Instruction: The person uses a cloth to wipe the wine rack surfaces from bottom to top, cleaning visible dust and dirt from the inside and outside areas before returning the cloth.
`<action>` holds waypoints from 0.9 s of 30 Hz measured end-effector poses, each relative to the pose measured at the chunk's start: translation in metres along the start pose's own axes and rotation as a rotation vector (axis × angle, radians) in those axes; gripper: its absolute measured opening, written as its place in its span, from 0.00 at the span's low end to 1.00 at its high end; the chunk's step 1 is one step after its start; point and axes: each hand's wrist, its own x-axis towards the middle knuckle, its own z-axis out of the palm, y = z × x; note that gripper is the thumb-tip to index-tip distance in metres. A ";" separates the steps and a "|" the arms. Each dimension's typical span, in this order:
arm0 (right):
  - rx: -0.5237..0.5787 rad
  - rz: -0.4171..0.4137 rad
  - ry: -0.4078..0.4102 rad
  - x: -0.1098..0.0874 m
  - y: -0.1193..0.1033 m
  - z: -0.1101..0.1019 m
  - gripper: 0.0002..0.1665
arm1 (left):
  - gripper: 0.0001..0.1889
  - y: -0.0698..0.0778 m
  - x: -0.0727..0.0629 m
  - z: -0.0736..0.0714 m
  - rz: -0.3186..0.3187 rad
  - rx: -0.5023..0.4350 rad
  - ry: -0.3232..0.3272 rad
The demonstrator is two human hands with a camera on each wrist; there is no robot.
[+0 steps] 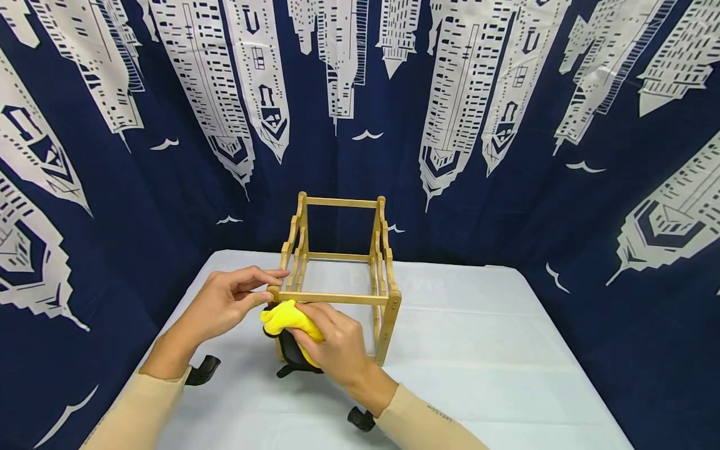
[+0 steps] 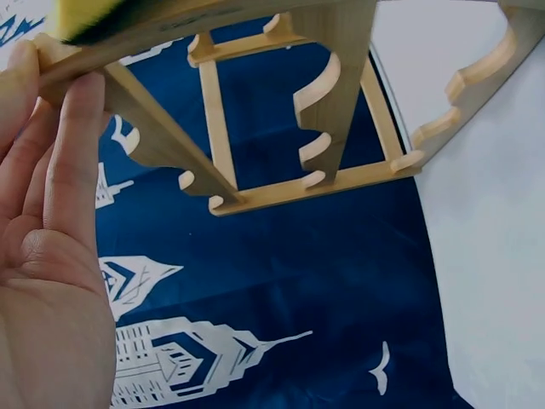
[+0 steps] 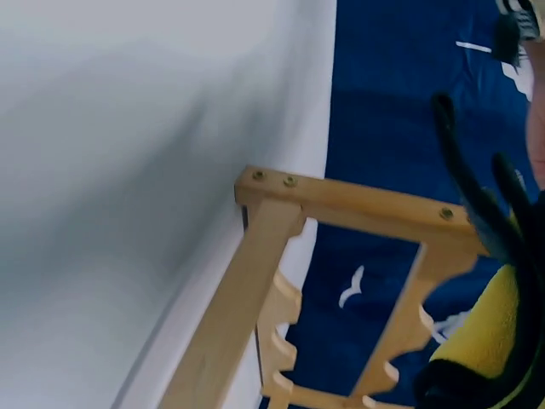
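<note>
A light wooden rack (image 1: 337, 298) with scalloped side rails stands on the table, its near end toward me. At its near left top corner, my left hand (image 1: 230, 303) pinches the wood between thumb and fingers; the left wrist view shows the fingers (image 2: 75, 170) against the rail. My right hand (image 1: 340, 340) grips a bunched yellow cloth (image 1: 289, 319) with a dark grey side and black edging, right at that same corner. Part of the cloth hangs below the hand, in front of the near left leg. In the right wrist view, the cloth (image 3: 490, 328) overlaps the rack's end.
The white-covered table (image 1: 467, 350) extends to both sides of the rack. Behind it hangs a dark blue curtain (image 1: 360, 169) printed with white buildings and birds. Black wrist mounts (image 1: 204, 370) show beneath both forearms.
</note>
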 end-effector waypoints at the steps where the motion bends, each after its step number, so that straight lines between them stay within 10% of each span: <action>1: -0.007 0.001 -0.012 0.000 -0.001 0.004 0.31 | 0.17 0.001 0.001 0.000 -0.004 -0.015 -0.006; 8: -0.050 0.047 -0.186 -0.006 -0.004 0.012 0.25 | 0.17 0.003 0.001 0.001 -0.010 -0.032 -0.008; 17: -0.170 0.110 -0.616 -0.032 0.005 0.022 0.20 | 0.17 0.003 0.000 0.003 -0.010 -0.031 0.007; 27: -0.293 0.161 -0.725 -0.034 0.004 0.021 0.19 | 0.16 0.005 0.000 0.005 0.018 -0.008 0.028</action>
